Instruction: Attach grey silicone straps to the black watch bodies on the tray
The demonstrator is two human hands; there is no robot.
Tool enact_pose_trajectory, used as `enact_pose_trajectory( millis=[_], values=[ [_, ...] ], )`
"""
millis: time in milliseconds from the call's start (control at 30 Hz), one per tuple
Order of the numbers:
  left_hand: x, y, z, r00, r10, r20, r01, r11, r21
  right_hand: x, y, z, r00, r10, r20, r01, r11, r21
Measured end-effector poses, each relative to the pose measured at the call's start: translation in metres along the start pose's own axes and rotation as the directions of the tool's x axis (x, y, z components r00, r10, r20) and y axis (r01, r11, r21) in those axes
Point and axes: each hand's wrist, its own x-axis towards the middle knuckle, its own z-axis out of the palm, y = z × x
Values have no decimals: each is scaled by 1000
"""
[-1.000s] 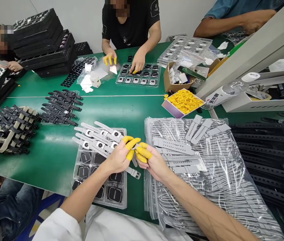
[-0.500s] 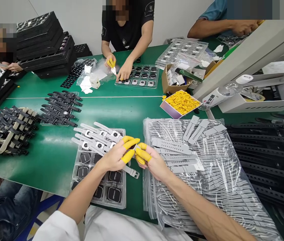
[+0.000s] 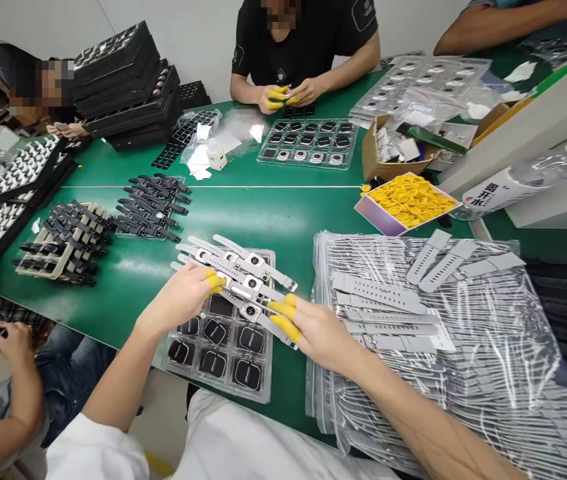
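My left hand [image 3: 183,297], with yellow finger cots, pinches the left strap of a grey-strapped smartwatch [image 3: 244,287]. My right hand [image 3: 316,327], also in yellow finger cots, grips the strap on the other side, so the watch is stretched between both hands. It hangs just above a clear plastic tray [image 3: 269,370]. Several finished-looking grey smartwatches [image 3: 252,261] lie across the tray's far rows, backs up. Black square watch faces [image 3: 251,340] sit in its near compartments. My fingers partly hide the held strap's ends.
A plastic bag of grey straps [image 3: 438,373] lies at right, loose straps [image 3: 378,292] on top. Beyond it stand a box of yellow finger cots [image 3: 408,203] and a bottle [image 3: 508,183]. Black-strapped watches [image 3: 151,207] lie at left. Co-workers sit across and at left.
My hands have moved apart and left from close together beside the tray, bringing the watch over it among the others. The view has shifted left. The co-worker opposite has drawn both hands back from their tray.
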Motion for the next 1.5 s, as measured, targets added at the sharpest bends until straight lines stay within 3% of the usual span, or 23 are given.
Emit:
enact_pose_trajectory(
  millis=[100, 200, 400, 533, 667, 800, 967, 1033, 1133, 1267, 1367, 1433, 1500],
  values=[
    [-25, -7, 13, 988, -92, 128, 113, 978, -173, -2, -15, 19, 996, -62, 70, 63, 998, -6],
    [-35, -14, 30, 980, -111, 166, 145, 968, -203, 0, -24, 33, 994, -39, 103, 40, 999, -12],
    [-23, -24, 62, 986, -167, -13, 165, 981, -99, 2, -20, 38, 987, -17, 158, 50, 978, -205],
    [-36, -25, 67, 941, -294, -166, 296, 955, -11, 2, -4, 11, 999, 18, 52, 0, 946, -324],
    [-66, -19, 63, 936, -346, -62, 350, 935, 62, 3, 23, -34, 963, 250, -98, -264, 813, -519],
    [-71, -9, 66, 937, -344, 60, 329, 927, 180, -11, 62, -63, 910, 415, 8, -315, 704, -637],
    [-55, -5, 69, 941, -333, 57, 303, 907, 292, -31, 93, -70, 872, 479, 100, -350, 754, -557],
    [-56, -9, 65, 949, -312, 35, 293, 922, 254, -32, 91, -73, 877, 467, 109, -349, 779, -521],
    [-67, -21, 53, 955, -298, -4, 298, 953, 49, -26, 81, -78, 898, 430, 96, -328, 797, -507],
    [-73, -29, 25, 869, -489, -73, 453, 847, -279, -14, 70, -86, 893, 449, 30, -366, 764, -531],
    [-51, -8, 5, 841, -518, -157, 348, 740, -575, -7, 60, -89, 844, 529, -89, -521, 767, -374],
    [-22, 15, 0, 861, -452, -232, 157, 671, -725, -2, 47, -85, 817, 560, -137, -566, 824, -9],
    [13, 38, 4, 887, -363, -286, 5, 627, -779, 3, 31, -75, 810, 577, -106, -475, 751, 459]
  ],
)
